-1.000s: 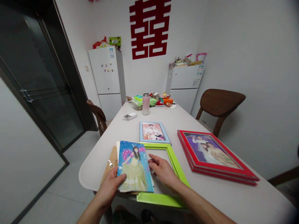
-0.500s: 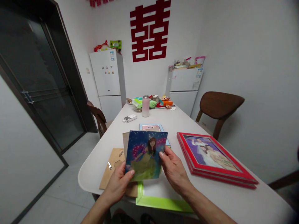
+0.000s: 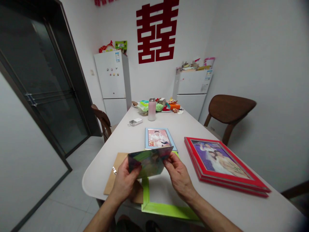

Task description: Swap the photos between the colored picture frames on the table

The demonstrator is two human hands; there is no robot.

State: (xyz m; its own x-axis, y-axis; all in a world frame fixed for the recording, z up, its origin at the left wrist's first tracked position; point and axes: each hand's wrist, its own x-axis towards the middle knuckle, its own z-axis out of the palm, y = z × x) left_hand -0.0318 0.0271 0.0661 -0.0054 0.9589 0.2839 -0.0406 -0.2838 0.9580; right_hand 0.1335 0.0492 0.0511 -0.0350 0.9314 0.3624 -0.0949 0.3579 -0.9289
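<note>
My left hand [image 3: 125, 179] and my right hand [image 3: 178, 175] hold a colourful photo print [image 3: 149, 162] by its two sides, lifted above the table and tilted nearly flat. Under it lies an empty lime-green picture frame [image 3: 166, 208] on the white table [image 3: 135, 138]. A brown frame backing board [image 3: 116, 177] with metal clips lies to the left, partly beneath my left hand. Just beyond the print sits a small blue frame [image 3: 159, 138] with a photo in it.
A stack of red frames [image 3: 224, 164] with a photo lies at the right. Farther off stand a pink bottle [image 3: 152, 109], a small silver device [image 3: 135, 122] and a cluttered plate. Wooden chairs [image 3: 229, 111] flank the table; two white fridges [image 3: 113, 83] stand at the wall.
The print was lifted off the green frame by both hands, held upright facing me, then tipped back toward flat. The blue frame behind it is visible again.
</note>
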